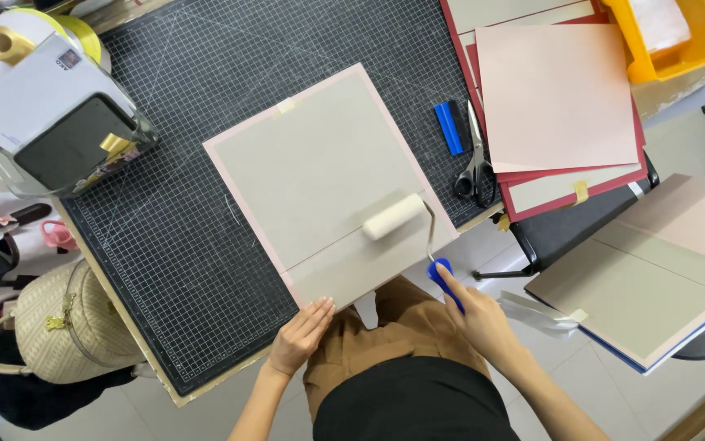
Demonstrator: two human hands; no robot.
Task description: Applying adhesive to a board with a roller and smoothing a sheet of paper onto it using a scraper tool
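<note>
While the blue handle of a small white foam roller is gripped in the right hand, its head is laid on the grey board with pink paper border. The left hand, open and flat, is pressed at the board's near edge. A black gridded cutting mat is seen beneath, with scissors nearby.

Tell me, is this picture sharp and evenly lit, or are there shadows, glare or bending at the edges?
Head view: soft, even light, no harsh glare; the grey board and roller are sharp. Faint shadows lie beside the left hand and right hand. The cutting mat grid lines bow slightly, hinting at wide-lens distortion. Corners look a little softer.
</note>
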